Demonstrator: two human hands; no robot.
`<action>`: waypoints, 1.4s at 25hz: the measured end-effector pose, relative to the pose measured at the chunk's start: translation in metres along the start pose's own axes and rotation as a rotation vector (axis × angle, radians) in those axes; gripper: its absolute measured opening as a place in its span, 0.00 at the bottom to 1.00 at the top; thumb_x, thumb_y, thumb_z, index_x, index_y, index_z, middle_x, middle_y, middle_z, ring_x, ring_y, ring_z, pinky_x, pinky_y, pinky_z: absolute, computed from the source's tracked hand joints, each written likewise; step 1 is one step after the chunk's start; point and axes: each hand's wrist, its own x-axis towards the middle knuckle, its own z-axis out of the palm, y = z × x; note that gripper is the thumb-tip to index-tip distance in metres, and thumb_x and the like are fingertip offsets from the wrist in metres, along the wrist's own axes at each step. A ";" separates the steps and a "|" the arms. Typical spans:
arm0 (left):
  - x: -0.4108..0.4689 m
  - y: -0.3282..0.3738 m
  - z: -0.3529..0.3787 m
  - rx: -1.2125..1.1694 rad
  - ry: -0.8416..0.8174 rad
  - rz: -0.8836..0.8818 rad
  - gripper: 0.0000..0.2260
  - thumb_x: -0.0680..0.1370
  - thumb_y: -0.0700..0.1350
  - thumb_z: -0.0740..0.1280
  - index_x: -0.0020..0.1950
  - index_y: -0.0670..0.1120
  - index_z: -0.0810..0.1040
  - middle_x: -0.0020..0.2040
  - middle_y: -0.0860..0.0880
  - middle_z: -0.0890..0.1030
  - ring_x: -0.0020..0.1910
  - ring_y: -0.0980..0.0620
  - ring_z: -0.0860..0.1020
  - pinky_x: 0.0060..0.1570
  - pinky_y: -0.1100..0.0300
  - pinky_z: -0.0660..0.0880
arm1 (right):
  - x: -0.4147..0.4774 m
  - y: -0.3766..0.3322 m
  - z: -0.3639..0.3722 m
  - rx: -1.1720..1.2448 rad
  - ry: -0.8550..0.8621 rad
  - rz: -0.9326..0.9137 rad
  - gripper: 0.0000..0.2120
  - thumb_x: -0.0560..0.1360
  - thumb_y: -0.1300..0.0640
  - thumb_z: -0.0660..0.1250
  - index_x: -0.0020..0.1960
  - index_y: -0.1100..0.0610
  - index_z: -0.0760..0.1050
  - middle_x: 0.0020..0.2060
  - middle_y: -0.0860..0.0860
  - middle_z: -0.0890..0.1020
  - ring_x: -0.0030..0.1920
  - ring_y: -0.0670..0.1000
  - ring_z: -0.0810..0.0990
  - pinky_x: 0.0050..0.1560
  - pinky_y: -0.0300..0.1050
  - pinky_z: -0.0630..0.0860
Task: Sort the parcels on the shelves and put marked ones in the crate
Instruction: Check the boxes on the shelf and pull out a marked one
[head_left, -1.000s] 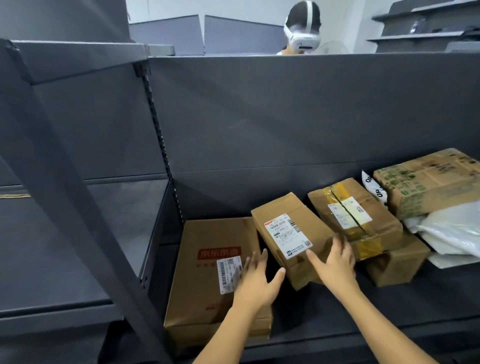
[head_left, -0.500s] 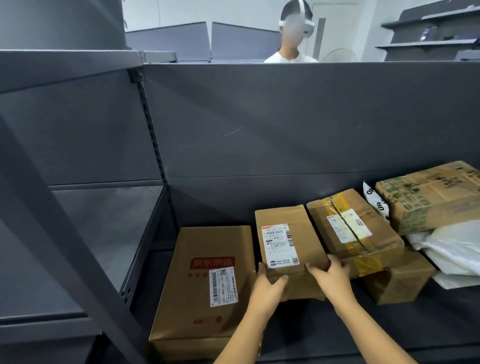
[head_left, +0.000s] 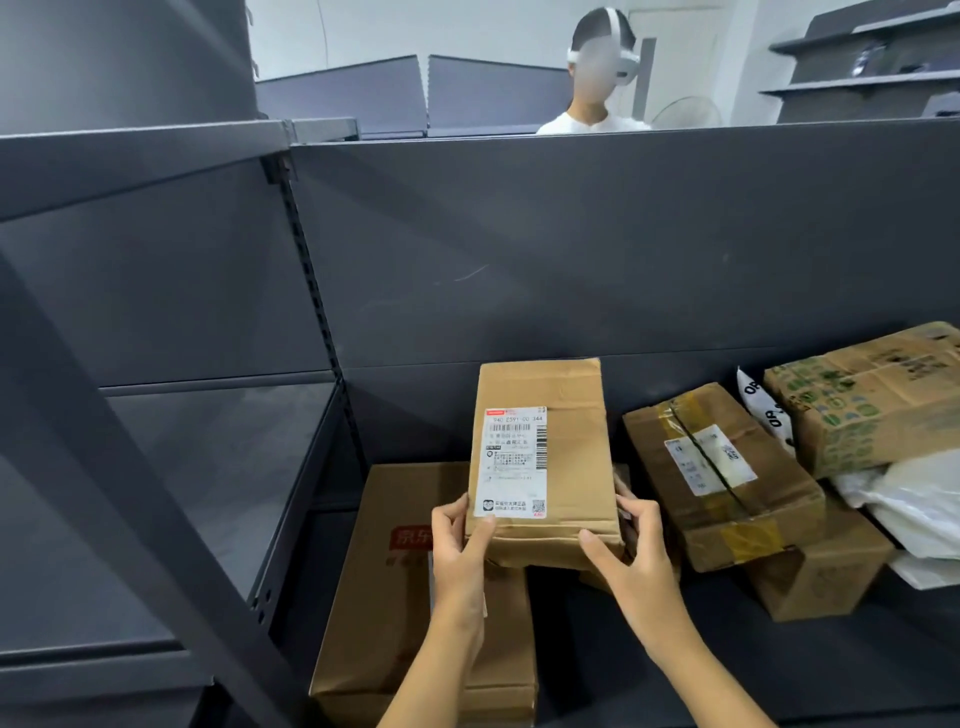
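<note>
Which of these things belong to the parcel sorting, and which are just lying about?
Job: labelled box, gripped by left hand and right hand; flat box; taped box; printed box; white bags; shelf.
Lying about: person behind; fan; far shelves.

Parcels on the dark grey metal shelf (head_left: 623, 654), head view.

The brown cardboard parcel with a white label (head_left: 540, 467) is upright between the left hand (head_left: 460, 551), at its lower left corner, and the right hand (head_left: 631, 564), at its lower right corner. Below and to the left lies the large flat brown cardboard box (head_left: 395, 613), at the shelf's left end. To the right, the tape-bound brown cardboard box (head_left: 727, 483) rests tilted on a smaller brown cardboard box (head_left: 826, 577). Farther right, the green-printed cardboard carton (head_left: 872, 400) sits on white plastic bags (head_left: 914, 504). The grey back panel (head_left: 571, 249) stands behind all; a person in a white top (head_left: 592, 117) stands beyond it.
</note>
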 end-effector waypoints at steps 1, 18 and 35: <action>0.001 0.003 -0.003 -0.017 0.009 0.011 0.11 0.77 0.39 0.66 0.56 0.49 0.70 0.59 0.46 0.79 0.60 0.46 0.78 0.65 0.46 0.71 | -0.004 0.000 0.005 -0.008 0.003 -0.049 0.22 0.72 0.58 0.71 0.55 0.40 0.64 0.63 0.32 0.67 0.64 0.37 0.68 0.63 0.40 0.67; -0.048 0.039 0.004 0.364 -0.116 0.411 0.28 0.72 0.46 0.71 0.69 0.60 0.66 0.65 0.64 0.73 0.65 0.64 0.71 0.61 0.66 0.71 | -0.005 -0.020 0.006 0.503 0.019 0.009 0.30 0.66 0.38 0.70 0.66 0.34 0.65 0.67 0.47 0.71 0.66 0.49 0.72 0.66 0.55 0.69; -0.059 0.051 0.001 0.244 -0.060 0.352 0.20 0.75 0.52 0.66 0.64 0.66 0.67 0.58 0.68 0.76 0.58 0.70 0.73 0.52 0.69 0.71 | -0.018 -0.030 0.001 0.388 -0.027 -0.109 0.30 0.67 0.49 0.67 0.63 0.26 0.63 0.58 0.31 0.68 0.62 0.36 0.72 0.59 0.38 0.71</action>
